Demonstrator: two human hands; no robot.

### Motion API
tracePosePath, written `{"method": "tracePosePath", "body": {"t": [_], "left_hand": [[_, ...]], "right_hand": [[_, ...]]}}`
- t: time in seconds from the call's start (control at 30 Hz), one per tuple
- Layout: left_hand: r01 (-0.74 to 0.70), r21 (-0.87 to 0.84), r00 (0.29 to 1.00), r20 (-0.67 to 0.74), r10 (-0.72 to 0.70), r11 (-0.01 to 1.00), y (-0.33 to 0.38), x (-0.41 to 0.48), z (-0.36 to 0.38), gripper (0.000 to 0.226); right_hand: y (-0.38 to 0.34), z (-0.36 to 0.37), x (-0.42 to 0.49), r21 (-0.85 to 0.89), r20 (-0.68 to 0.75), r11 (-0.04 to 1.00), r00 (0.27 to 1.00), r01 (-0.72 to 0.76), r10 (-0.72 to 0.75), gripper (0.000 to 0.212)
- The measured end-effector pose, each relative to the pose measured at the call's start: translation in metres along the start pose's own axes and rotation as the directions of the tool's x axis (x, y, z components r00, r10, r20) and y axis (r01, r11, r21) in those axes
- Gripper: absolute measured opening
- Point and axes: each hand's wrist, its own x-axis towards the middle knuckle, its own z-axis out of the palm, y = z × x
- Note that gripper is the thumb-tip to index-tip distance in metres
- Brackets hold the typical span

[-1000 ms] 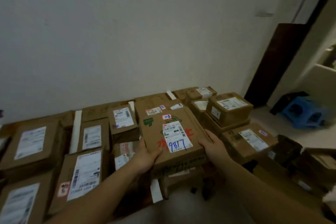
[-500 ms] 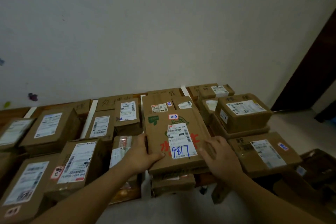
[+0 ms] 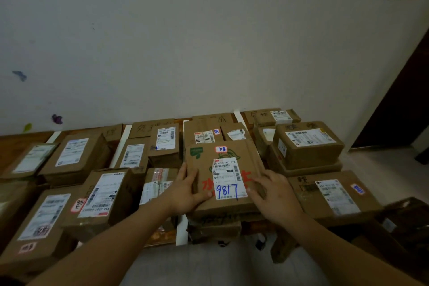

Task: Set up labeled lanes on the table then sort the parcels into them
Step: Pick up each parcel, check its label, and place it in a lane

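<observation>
A flat brown parcel [image 3: 226,169] marked "9817" in blue lies on top of a stack in the lane right of centre. My left hand [image 3: 185,190] holds its left edge, thumb on top. My right hand [image 3: 276,195] rests palm down on its right part, fingers spread. White strips [image 3: 124,137] [image 3: 239,118] [image 3: 182,227] divide the wooden table [image 3: 14,144] into lanes. Handwritten cardboard lane labels [image 3: 218,119] [image 3: 151,126] stand at the back by the wall. Several parcels fill the lanes, such as a left one [image 3: 102,193] and a right stack [image 3: 308,144].
A pale wall rises right behind the table. A dark door [image 3: 399,104] stands at the right. More cardboard boxes [image 3: 404,220] sit low at the right, beside a flat parcel [image 3: 332,193] at the table's right end. Light floor shows below the front edge.
The 9817 parcel has come down onto the stack. My right hand left its right edge and now lies spread on top. The view has swung left, away from the blue stool.
</observation>
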Motion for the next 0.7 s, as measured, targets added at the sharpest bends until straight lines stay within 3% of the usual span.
{"method": "tracePosePath", "body": {"t": [0.17,0.33,0.43,0.7], "left_hand": [[0.033,0.123,0.999,-0.014,-0.032,0.992,-0.003,-0.011,-0.020,0.091],[0.050,0.165,0.994,-0.107,-0.032,0.985,-0.038,-0.051,-0.063,0.077],[0.088,0.153,0.984,-0.169,-0.061,0.984,-0.083,-0.081,-0.095,0.073],[0.281,0.039,0.902,-0.353,-0.250,0.959,-0.257,-0.176,-0.189,0.074]], "right_hand": [[-0.027,-0.011,0.022,-0.137,0.034,0.989,0.998,0.050,-0.046,0.051],[-0.095,-0.013,0.032,-0.147,0.071,0.975,0.985,0.164,-0.155,0.055],[-0.151,-0.007,0.031,-0.107,0.133,0.959,0.959,0.263,-0.249,0.050],[-0.334,0.048,0.030,-0.050,0.215,0.915,0.899,0.401,-0.382,0.061]]}}
